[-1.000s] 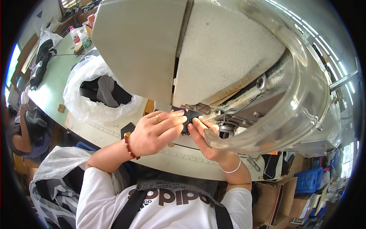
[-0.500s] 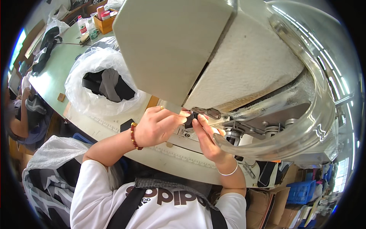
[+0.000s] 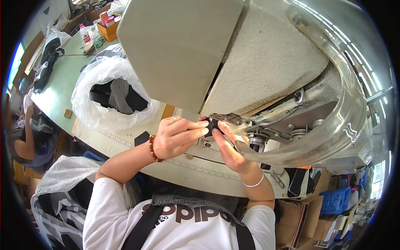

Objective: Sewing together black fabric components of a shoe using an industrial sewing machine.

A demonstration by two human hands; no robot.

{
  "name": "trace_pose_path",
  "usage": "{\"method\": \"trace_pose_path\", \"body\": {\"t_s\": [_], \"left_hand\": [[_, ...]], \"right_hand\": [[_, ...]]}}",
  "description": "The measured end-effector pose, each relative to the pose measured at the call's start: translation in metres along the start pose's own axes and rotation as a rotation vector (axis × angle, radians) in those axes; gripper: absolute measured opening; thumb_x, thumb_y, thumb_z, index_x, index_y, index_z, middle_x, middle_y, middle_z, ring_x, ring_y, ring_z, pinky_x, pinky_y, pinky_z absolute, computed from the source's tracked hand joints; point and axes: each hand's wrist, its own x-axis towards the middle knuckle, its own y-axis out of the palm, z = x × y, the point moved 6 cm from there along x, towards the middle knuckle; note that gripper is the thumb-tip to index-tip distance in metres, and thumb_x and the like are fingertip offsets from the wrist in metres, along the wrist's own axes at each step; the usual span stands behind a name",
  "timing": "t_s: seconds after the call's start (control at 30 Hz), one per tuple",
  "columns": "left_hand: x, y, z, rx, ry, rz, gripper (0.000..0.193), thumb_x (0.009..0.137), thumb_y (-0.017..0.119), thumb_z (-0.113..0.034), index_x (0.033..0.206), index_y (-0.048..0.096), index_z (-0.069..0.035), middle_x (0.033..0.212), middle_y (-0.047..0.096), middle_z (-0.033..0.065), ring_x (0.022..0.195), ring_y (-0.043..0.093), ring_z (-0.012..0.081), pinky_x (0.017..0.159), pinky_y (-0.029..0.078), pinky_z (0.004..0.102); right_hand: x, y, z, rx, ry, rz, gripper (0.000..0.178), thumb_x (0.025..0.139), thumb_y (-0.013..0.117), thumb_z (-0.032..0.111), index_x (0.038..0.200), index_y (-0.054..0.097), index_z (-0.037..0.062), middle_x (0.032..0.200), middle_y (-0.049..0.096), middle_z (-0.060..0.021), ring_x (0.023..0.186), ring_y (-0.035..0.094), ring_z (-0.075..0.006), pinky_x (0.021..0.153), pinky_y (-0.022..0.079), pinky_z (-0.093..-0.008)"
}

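A small black piece (image 3: 213, 127), which looks like cloth, lies between my fingertips at the needle area of a sewing machine (image 3: 175, 46). My left hand (image 3: 177, 136) pinches its left side with thumb and fingers; a ring and a red beaded bracelet show on that arm. From the right, my right hand (image 3: 231, 151) holds the other side, thumb and fingers pressed to it. The machine's head hangs over the fingertips and hides part of the piece. Just right of the presser area, a clear curved plastic guard (image 3: 291, 163) passes close to my right hand.
A plastic bag (image 3: 83, 93) of black and grey cloth stands on the table, left. Another cloth-filled bag (image 3: 54, 171) is beside my left arm. A phone-like black object (image 3: 296, 182) lies right. Bottles (image 3: 85, 34) and an orange box (image 3: 109, 31) stand far left; another person (image 3: 29, 133) sits left.
The view has shifted slightly. Both hands stay at the needle area; my left fingers have moved over the black piece, and more of it shows between my hands.
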Motion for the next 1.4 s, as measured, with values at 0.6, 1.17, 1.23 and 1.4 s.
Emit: {"method": "trace_pose_path", "body": {"t_s": [0.6, 1.17, 1.23, 1.4], "left_hand": [[0.02, -0.011, -0.017, 0.13, 0.072, 0.0, 0.026, 0.075, 0.079, -0.003, 0.101, 0.078, -0.008, 0.103, 0.075, 0.0037, 0.067, 0.061, 0.0122, 0.058, 0.049, 0.0259], [-0.015, 0.021, 0.014, -0.055, -0.029, -0.108, 0.032, 0.075, 0.087, -0.008, 0.105, 0.076, -0.01, 0.107, 0.076, 0.0045, 0.071, 0.065, 0.0138, 0.056, 0.048, 0.0257], [-0.013, 0.021, 0.014, -0.021, -0.002, -0.059, 0.029, 0.076, 0.086, -0.007, 0.103, 0.076, -0.01, 0.105, 0.076, 0.0045, 0.073, 0.066, 0.0138, 0.055, 0.047, 0.0255], [-0.004, 0.014, 0.008, -0.033, -0.035, -0.067, 0.024, 0.076, 0.085, -0.006, 0.099, 0.078, -0.009, 0.102, 0.076, 0.005, 0.074, 0.067, 0.0141, 0.057, 0.049, 0.0255]], "right_hand": [[0.007, 0.003, 0.004, -0.07, -0.03, -0.084, 0.027, 0.078, 0.079, -0.014, 0.103, 0.071, -0.0064, 0.113, 0.074, -0.0217, 0.096, 0.077, -0.0316, 0.085, 0.066, -0.0368], [0.004, 0.004, 0.005, -0.069, 0.141, 0.046, 0.025, 0.081, 0.083, -0.007, 0.104, 0.073, -0.0034, 0.114, 0.075, -0.0172, 0.104, 0.075, -0.0316, 0.091, 0.061, -0.0377], [0.004, 0.001, 0.012, -0.185, 0.042, 0.005, 0.025, 0.081, 0.082, -0.008, 0.104, 0.073, -0.0043, 0.116, 0.074, -0.0179, 0.106, 0.074, -0.0314, 0.093, 0.061, -0.0377], [0.008, 0.003, 0.01, -0.076, 0.025, -0.049, 0.024, 0.083, 0.078, -0.013, 0.106, 0.071, -0.0071, 0.118, 0.072, -0.0204, 0.105, 0.075, -0.0308, 0.098, 0.061, -0.0375]]}}
